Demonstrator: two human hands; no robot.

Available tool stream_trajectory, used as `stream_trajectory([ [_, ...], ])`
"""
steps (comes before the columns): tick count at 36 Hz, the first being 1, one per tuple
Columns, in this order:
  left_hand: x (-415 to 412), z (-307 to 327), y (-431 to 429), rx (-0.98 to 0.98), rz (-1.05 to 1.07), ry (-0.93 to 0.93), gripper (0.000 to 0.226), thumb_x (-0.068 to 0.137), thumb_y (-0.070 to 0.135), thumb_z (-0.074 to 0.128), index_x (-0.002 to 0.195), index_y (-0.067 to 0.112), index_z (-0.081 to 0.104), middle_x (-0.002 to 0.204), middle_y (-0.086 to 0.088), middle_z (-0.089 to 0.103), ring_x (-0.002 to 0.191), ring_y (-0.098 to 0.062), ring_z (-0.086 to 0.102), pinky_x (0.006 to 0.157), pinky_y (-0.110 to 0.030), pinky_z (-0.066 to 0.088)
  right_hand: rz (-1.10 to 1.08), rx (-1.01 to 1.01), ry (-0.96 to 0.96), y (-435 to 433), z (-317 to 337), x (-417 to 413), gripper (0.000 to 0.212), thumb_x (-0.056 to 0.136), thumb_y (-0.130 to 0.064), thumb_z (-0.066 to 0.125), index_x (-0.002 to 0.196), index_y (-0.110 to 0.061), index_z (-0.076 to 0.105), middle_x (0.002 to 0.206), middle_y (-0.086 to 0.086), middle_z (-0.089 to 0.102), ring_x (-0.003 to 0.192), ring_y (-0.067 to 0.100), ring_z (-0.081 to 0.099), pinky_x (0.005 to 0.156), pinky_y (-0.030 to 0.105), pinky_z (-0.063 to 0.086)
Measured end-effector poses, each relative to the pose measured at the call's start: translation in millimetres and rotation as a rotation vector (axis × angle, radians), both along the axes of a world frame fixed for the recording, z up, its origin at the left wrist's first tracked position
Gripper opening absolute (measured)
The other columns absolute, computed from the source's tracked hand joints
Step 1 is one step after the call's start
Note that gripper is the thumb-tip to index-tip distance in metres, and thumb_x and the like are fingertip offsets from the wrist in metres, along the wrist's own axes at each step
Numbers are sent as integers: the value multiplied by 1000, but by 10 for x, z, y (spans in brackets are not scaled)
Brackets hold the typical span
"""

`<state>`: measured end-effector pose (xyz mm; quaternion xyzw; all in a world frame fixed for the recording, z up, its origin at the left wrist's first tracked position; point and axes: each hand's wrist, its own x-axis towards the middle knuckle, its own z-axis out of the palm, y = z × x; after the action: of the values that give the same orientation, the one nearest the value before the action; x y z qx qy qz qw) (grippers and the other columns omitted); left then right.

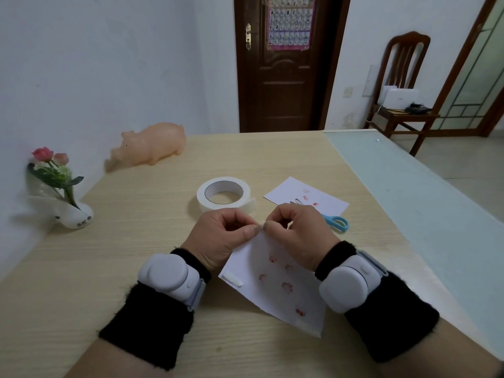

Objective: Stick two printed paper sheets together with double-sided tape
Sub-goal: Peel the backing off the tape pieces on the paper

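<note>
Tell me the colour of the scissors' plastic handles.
Light blue plastic scissor handles, clearest in the head view.

Under my pinch the sheet [278, 282] is matt paper on a table [136, 241] of matt wood grain. Beyond, the tape roll [223, 199] looks matt; right, the scissors [336, 222] have glossy plastic handles.

near sheet [275, 298] flat, far sheet [291, 190] beyond, tape roll [246, 192]
</note>
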<state>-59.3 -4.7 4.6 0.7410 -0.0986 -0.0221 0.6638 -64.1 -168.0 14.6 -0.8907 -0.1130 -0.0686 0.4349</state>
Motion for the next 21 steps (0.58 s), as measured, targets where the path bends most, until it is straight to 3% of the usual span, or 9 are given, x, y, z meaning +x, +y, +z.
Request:
stream_trajectory([
  [5,-9,5,0,-6,-11,-2,10,79,1,68,70,7,68,67,-4,68,62,-12,63,59,-21,52,1,-3,-21,0,-18,4,20,79,-21,63,61,-28,58,63,-10,58,58,4,49,60,18,43],
  [11,-12,-1,-8,7,-15,6,8,78,2,69,71,7,69,69,-7,69,64,-15,63,61,-23,53,4,-7,-55,-4,-32,15,21,78,-18,64,61,-27,56,63,-10,55,61,6,48,61,19,41],
  [14,5,-6,-1,30,26,-2,15,79,4,69,67,12,69,67,-3,68,62,-11,61,59,-21,51,-4,3,-73,-9,-45,23,25,78,-17,64,59,-28,53,62,-10,53,64,10,49,64,24,41],
  [21,44,-8,48,11,119,-7,19,80,6,69,64,17,67,60,9,66,59,-4,59,56,-15,48,-25,27,-63,-31,-54,36,23,78,-13,61,60,-26,55,61,-10,53,59,6,46,59,18,40],
])
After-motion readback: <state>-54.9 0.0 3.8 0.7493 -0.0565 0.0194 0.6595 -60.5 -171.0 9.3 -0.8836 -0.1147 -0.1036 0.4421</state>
